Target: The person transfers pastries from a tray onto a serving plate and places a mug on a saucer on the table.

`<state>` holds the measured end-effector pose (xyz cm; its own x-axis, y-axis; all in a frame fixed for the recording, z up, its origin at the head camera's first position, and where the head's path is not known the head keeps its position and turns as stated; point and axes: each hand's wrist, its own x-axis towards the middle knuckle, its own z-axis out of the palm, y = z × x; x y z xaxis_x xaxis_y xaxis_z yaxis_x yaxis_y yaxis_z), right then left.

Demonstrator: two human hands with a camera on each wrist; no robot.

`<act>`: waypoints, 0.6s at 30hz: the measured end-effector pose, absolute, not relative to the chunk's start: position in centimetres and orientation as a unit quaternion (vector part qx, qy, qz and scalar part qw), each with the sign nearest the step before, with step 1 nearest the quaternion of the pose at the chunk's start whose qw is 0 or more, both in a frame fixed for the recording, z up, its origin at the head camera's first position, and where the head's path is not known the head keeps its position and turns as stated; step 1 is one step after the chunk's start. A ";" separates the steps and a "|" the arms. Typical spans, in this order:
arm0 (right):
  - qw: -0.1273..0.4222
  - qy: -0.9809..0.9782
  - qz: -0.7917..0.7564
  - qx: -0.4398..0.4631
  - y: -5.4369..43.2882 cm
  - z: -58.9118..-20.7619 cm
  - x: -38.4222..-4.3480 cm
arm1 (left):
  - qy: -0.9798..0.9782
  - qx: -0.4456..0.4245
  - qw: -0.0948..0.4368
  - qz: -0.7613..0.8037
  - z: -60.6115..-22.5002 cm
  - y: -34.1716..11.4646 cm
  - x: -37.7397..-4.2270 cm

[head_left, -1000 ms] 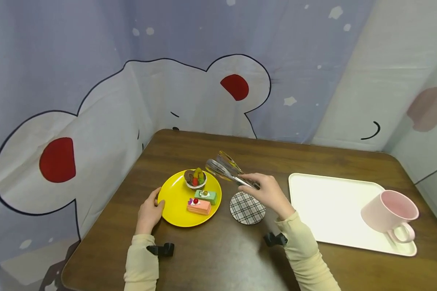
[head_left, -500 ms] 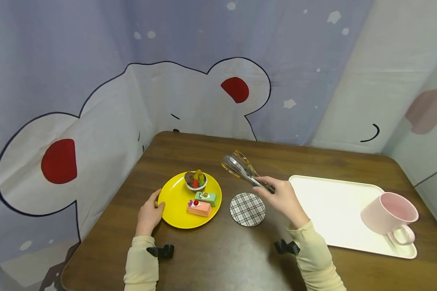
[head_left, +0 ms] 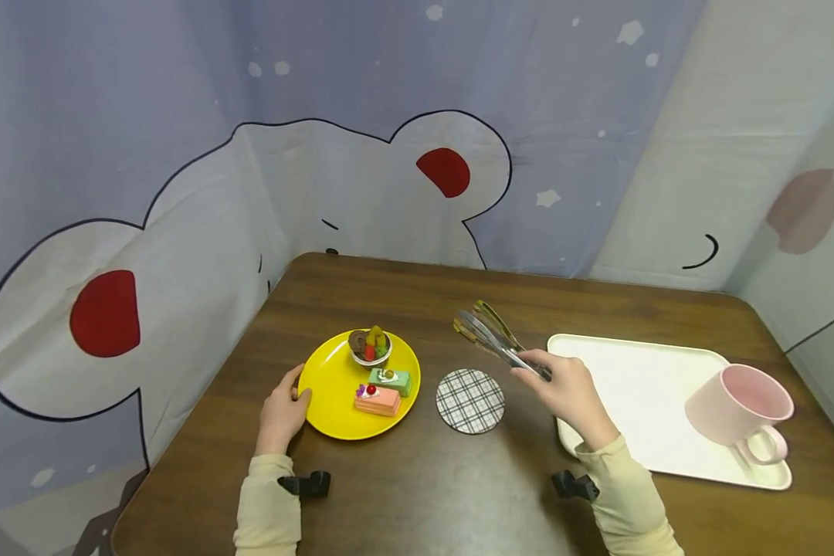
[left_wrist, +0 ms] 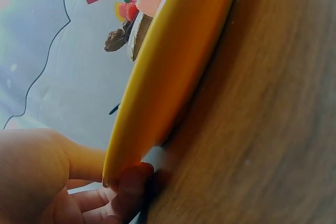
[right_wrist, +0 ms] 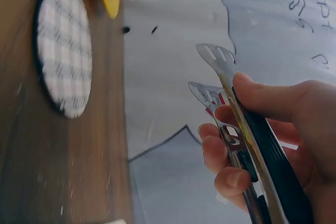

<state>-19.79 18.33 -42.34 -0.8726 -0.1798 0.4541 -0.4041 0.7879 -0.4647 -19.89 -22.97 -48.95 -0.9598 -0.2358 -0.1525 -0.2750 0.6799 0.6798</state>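
Note:
My left hand (head_left: 282, 413) pinches the left rim of a yellow plate (head_left: 327, 394), thumb on top and fingers under the edge in the left wrist view. On the plate sit a fruit-topped cupcake (head_left: 371, 347), a green cake slice (head_left: 391, 381) and a pink cake slice (head_left: 378, 400). Metal tongs (head_left: 495, 340) with dark handles are gripped in my right hand (head_left: 566, 390), raised over the table between the coaster and the tray. The tips of the tongs (right_wrist: 215, 59) stand apart with nothing between them in the right wrist view.
A round plaid coaster (head_left: 470, 401) lies right of the plate. Farther right is a white tray (head_left: 625, 386) with a pink mug (head_left: 733, 405) on its right end. A printed curtain (head_left: 361, 193) hangs behind the wooden table (head_left: 417, 494).
My right hand has carried the tongs rightward, away from the plate and toward the tray. The left hand has stayed on the plate's rim, and the cakes have not shifted.

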 end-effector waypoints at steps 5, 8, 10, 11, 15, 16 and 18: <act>0.192 -0.938 0.259 0.127 20.5 -42.9 -19.5 | 0.918 -0.132 0.023 0.373 -49.2 -23.1 -20.0; 0.191 -0.944 0.249 0.106 21.7 -43.2 -19.3 | 0.920 -0.128 0.018 0.370 -49.4 -23.2 -20.0; 0.188 -0.946 0.248 0.094 22.4 -43.3 -19.2 | 0.920 -0.129 0.014 0.370 -49.5 -23.2 -20.0; 0.187 -0.946 0.247 0.089 22.7 -43.3 -19.1 | 0.920 -0.130 0.013 0.369 -49.5 -23.2 -20.0; 0.180 -0.949 0.249 0.071 23.7 -43.6 -18.5 | 0.920 -0.131 0.013 0.368 -49.5 -23.2 -20.0; 0.180 -0.949 0.249 0.066 24.0 -43.7 -18.4 | 0.921 -0.132 0.014 0.367 -49.5 -23.2 -20.0; 0.181 -0.950 0.248 0.056 24.4 -43.8 -18.1 | 0.921 -0.131 0.014 0.367 -49.5 -23.2 -20.0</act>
<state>-18.09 24.40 -43.82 -0.9279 -0.0171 0.3725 -0.1968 0.8710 -0.4501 -20.04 -23.19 -49.46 -0.9651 -0.2321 -0.1213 -0.2519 0.6963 0.6721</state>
